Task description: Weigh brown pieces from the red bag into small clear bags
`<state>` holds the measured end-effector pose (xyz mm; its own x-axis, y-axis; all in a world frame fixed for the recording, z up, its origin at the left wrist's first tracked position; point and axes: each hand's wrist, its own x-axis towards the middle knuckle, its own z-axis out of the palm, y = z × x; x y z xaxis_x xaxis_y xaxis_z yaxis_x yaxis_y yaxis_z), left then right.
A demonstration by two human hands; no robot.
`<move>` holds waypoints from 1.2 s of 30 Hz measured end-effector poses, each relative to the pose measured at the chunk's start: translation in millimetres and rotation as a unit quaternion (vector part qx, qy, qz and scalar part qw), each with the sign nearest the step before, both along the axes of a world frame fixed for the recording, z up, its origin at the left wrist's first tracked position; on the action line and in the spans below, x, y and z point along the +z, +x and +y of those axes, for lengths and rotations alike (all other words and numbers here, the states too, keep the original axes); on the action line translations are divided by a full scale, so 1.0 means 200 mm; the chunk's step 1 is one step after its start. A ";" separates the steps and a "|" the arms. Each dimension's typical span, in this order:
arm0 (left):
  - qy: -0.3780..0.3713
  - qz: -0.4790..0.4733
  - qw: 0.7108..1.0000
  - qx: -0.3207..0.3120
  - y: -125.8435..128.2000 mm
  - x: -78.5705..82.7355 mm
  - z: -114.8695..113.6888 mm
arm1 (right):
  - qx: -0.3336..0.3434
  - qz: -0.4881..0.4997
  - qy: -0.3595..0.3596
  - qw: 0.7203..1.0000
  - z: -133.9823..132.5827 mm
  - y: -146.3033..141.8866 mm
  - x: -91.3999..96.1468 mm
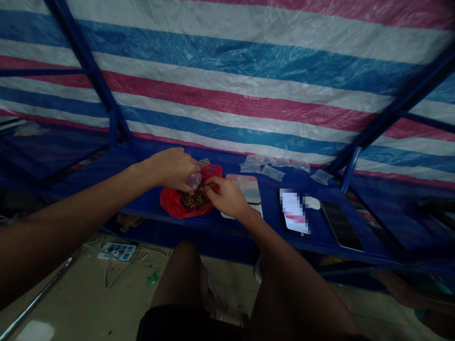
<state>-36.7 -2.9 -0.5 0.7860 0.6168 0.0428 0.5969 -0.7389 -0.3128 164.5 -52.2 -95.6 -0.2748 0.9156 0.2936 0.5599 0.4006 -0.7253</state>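
left hand (pixel 175 168) part-hides clear bag (pixel 194 181) | right hand (pixel 227 195) at blurred brown pieces (pixel 194 201)

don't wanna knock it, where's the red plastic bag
In the head view, the red plastic bag sits left of centre on the blue table, left hand and right hand at its opening, left of the flat pink-and-grey square.

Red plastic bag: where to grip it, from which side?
I'd pinch the red plastic bag by its left-front rim, coming from the person's side. That loose fold bulges outward, uncovered, while the left hand and right hand reach over the mouth. The mouth is open around small brown pieces, so probably keep the rim raised.
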 end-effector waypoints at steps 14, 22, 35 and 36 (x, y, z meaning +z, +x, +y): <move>-0.003 -0.007 1.000 -0.012 0.00 -0.01 -0.01 | 0.050 0.321 -0.083 0.942 0.04 -0.01 -0.01; -0.049 -0.037 0.998 0.035 0.00 -0.03 0.01 | 0.063 0.312 -0.096 0.943 0.03 -0.02 0.02; 0.022 -0.332 0.917 0.220 -0.05 -0.44 -0.25 | -0.146 0.262 0.126 0.946 0.27 0.26 0.11; 0.006 -0.313 0.923 0.223 -0.04 -0.49 -0.27 | -0.170 0.243 0.142 0.944 0.31 0.29 0.11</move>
<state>-44.6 -57.4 -98.6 0.2724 0.8700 0.4109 0.9075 -0.3743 0.1909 223.1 10.0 -74.1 0.2517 0.7923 0.5558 0.3201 0.4738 -0.8204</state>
